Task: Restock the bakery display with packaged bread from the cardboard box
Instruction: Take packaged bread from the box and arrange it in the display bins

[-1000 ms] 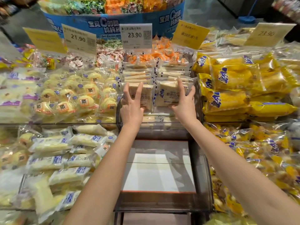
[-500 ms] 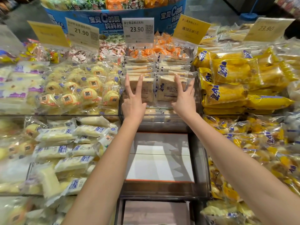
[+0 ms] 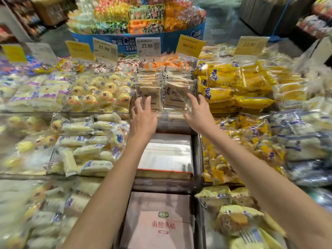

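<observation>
Two rows of clear-wrapped bread slices stand upright in the upper middle bin. The front left packet (image 3: 150, 94) and front right packet (image 3: 177, 95) face me. My left hand (image 3: 143, 117) is just below the left packet, fingers loosely spread, the tips overlapping its lower edge. My right hand (image 3: 199, 112) hovers at the lower right corner of the right packet with relaxed fingers and holds nothing. A brown cardboard box (image 3: 161, 227) with red print lies at the bottom centre, between my forearms.
A transparent bin (image 3: 167, 157) below the bread slices shows only its pale floor. Yellow bread bags (image 3: 233, 87) fill the right side; round buns (image 3: 97, 94) and white rolls (image 3: 86, 139) fill the left. Price signs (image 3: 147, 46) stand behind, with a candy stand beyond them.
Both hands have slid down from the faces of the front packets to their lower edges, fingers now more relaxed. The view has pulled back, showing the cardboard box.
</observation>
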